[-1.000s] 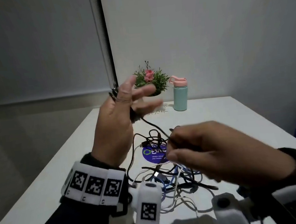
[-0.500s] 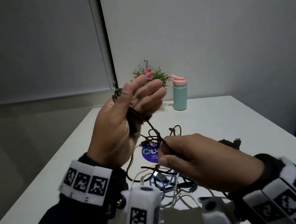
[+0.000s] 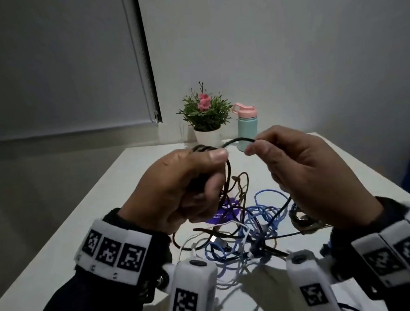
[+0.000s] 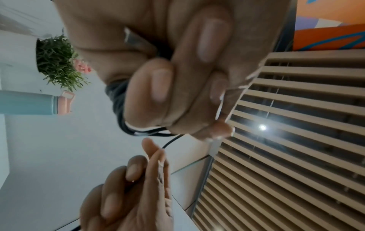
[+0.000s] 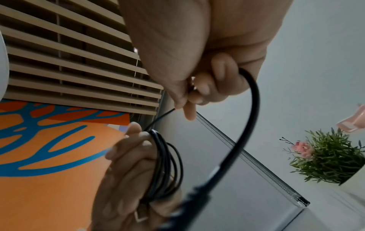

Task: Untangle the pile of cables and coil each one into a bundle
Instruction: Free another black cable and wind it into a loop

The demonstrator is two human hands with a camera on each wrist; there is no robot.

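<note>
Black cable is up in the air between my hands, above the table. My left hand has its fingers curled round the loops wound so far, thumb clamped on top. My right hand pinches the free stretch just beside it, thumb against forefinger, and the rest drops from my palm. The pile of blue, white and dark cables sits tangled below. Plant and bottle stand at the far edge.

Glossy black cable; smooth matt white table
</note>
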